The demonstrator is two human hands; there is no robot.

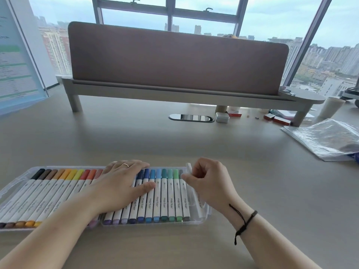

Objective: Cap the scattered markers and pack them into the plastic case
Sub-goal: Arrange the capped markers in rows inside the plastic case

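A clear plastic case (pixel 14 186) lies on the desk in front of me, filled with a row of several capped markers (pixel 164 199) running from black and brown at the left to greens and grey at the right. My left hand (pixel 120 183) lies flat on the markers in the middle of the row, fingers straight. My right hand (pixel 208 181) pinches a white marker (pixel 191 178) at the case's right end, where it lies beside the grey one.
A brown divider panel (pixel 174 59) on a grey shelf crosses the desk behind. A crumpled plastic bag (pixel 326 138) lies at the right. A small white box (pixel 222 117), red boxes and a paper cup (pixel 331 109) sit near the shelf.
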